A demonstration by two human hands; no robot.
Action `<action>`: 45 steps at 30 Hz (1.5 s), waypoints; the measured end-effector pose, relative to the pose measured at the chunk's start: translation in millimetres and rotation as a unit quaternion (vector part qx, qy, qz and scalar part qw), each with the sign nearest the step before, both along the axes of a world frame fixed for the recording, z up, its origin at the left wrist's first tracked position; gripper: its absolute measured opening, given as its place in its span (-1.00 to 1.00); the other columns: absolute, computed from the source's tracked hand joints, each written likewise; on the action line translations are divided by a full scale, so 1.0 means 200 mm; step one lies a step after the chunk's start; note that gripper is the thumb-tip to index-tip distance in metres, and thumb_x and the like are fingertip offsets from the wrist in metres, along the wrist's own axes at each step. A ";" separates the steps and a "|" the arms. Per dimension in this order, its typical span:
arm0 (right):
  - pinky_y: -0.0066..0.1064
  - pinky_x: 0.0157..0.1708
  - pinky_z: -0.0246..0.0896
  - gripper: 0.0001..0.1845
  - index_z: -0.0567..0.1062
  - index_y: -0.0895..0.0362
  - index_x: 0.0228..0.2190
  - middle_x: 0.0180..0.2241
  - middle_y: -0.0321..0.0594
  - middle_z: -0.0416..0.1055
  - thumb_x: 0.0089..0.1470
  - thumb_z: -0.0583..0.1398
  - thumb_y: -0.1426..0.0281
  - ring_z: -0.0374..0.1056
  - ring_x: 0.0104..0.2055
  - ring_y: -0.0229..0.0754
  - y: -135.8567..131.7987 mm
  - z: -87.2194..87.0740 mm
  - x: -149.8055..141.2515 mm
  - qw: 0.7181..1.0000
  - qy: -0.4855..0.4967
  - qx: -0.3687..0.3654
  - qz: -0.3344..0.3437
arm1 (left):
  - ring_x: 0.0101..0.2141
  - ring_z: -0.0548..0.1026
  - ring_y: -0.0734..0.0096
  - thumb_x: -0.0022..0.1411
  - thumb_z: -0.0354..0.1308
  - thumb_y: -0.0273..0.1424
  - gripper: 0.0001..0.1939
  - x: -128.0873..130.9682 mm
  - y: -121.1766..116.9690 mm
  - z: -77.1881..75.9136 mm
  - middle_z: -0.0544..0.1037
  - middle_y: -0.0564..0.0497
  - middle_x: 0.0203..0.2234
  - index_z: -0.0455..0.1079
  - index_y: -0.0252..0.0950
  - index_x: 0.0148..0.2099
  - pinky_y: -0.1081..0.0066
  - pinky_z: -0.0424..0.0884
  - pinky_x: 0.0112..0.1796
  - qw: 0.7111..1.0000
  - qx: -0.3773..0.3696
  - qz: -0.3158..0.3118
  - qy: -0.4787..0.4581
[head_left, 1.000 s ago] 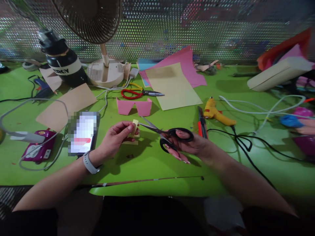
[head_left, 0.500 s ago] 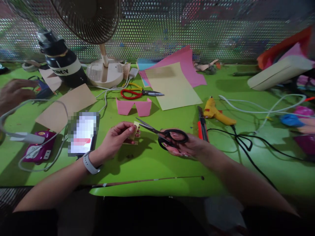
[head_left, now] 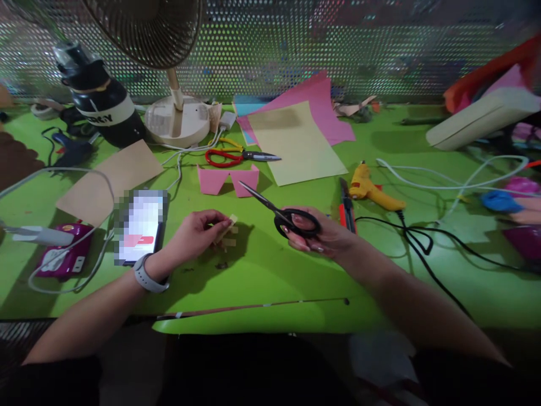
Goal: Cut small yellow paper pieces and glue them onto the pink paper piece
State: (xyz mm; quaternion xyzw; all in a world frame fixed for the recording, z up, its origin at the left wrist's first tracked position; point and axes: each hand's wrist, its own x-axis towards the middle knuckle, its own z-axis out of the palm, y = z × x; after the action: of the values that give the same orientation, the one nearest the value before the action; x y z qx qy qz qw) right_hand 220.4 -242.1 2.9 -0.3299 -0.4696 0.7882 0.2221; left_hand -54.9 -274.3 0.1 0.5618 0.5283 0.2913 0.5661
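Right hand [head_left: 323,234] grips closed black-handled scissors [head_left: 270,206]; left fingers pinch pale-yellow paper strip [head_left: 233,220], near centre. Risk: loose pinch could drop strip onto green table [head_left: 270,282].

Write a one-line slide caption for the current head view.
Left hand pinching a pale yellow paper piece, right hand holding closed black-handled scissors near pink paper glasses.

Black bottle [head_left: 99,96], white band [head_left: 120,113], letters seemingly reading "ERGY"
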 end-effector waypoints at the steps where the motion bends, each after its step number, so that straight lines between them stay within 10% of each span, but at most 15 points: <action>1: -0.65 -0.83 -0.26 -0.44 0.39 0.16 -0.44 -0.73 -0.47 0.32 -0.06 0.33 -0.09 -0.07 -0.82 -0.52 0.01 0.00 0.00 1.000 -0.008 0.002 -0.008 | -0.60 0.49 0.50 0.26 0.23 -0.14 -0.70 -0.01 0.00 -0.01 0.58 -0.01 -0.48 0.53 -0.30 -0.23 0.53 0.40 -0.59 0.999 0.012 -0.016 0.037; 13: -0.55 -0.74 0.02 -0.52 0.39 0.12 -0.40 -0.59 -0.35 0.45 -0.11 0.40 0.03 0.21 -0.68 -0.38 0.01 0.01 -0.02 0.978 -0.177 0.107 -0.030 | -0.43 0.54 0.40 0.33 0.13 -0.29 -0.77 -0.02 0.02 0.03 0.64 -0.05 -0.35 0.51 -0.33 -0.13 0.45 0.40 -0.43 0.964 0.171 -0.009 0.205; 21: -0.40 -0.49 0.10 -0.80 0.56 0.09 -0.32 -0.30 -0.21 0.54 0.01 0.34 0.25 0.40 -0.41 -0.19 0.00 0.01 0.01 0.725 -0.509 0.464 -0.020 | -0.28 0.57 0.36 0.30 0.18 -0.27 -0.65 -0.02 0.03 0.02 0.62 -0.11 -0.22 0.47 -0.36 0.04 0.42 0.50 -0.34 0.987 0.134 0.001 0.088; 25: -0.41 -0.57 -0.02 -0.78 0.58 0.12 -0.32 -0.36 -0.22 0.50 0.04 0.34 0.23 0.35 -0.48 -0.23 0.01 0.02 0.01 0.676 -0.558 0.482 0.028 | -0.29 0.58 0.38 0.25 0.24 -0.23 -0.58 0.01 0.01 0.00 0.61 -0.09 -0.21 0.45 -0.32 0.10 0.50 0.49 -0.43 0.999 0.005 -0.011 -0.045; 33: -0.41 -0.56 0.09 -0.84 0.59 0.08 -0.31 -0.47 -0.27 0.54 0.09 0.30 0.26 0.38 -0.51 -0.22 0.04 0.05 0.04 0.768 -0.479 0.425 0.006 | -0.31 0.59 0.44 0.16 0.35 -0.24 -0.67 0.06 -0.04 0.02 0.60 -0.01 -0.29 0.49 -0.32 -0.09 0.57 0.47 -0.45 0.980 -0.104 0.025 -0.166; 39: -0.37 -0.45 0.36 -0.64 0.58 0.15 -0.12 -0.32 -0.15 0.58 0.18 0.21 0.17 0.45 -0.41 -0.22 -0.07 0.01 -0.07 0.916 -0.209 0.339 -0.056 | -0.41 0.57 0.50 0.14 0.38 -0.26 -0.70 0.12 -0.08 0.03 0.53 0.07 -0.42 0.42 -0.34 -0.20 0.60 0.46 -0.50 0.969 -0.143 0.012 -0.199; 45: -0.42 -0.48 0.36 -0.76 0.59 0.15 -0.27 -0.42 -0.23 0.54 0.13 0.26 0.23 0.42 -0.45 -0.27 -0.12 -0.04 -0.15 0.944 -0.139 0.295 -0.056 | -0.46 0.58 0.51 0.19 0.33 -0.28 -0.74 0.14 -0.10 0.00 0.57 0.06 -0.46 0.40 -0.34 -0.21 0.56 0.50 -0.48 0.967 -0.158 -0.028 -0.197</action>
State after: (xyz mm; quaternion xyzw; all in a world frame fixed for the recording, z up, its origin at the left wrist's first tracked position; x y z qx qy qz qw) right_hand 190.7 -267.1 -5.9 -0.3813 -0.6879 0.5476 0.2854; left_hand -27.9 -293.4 0.1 0.4114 0.4293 0.2929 0.7487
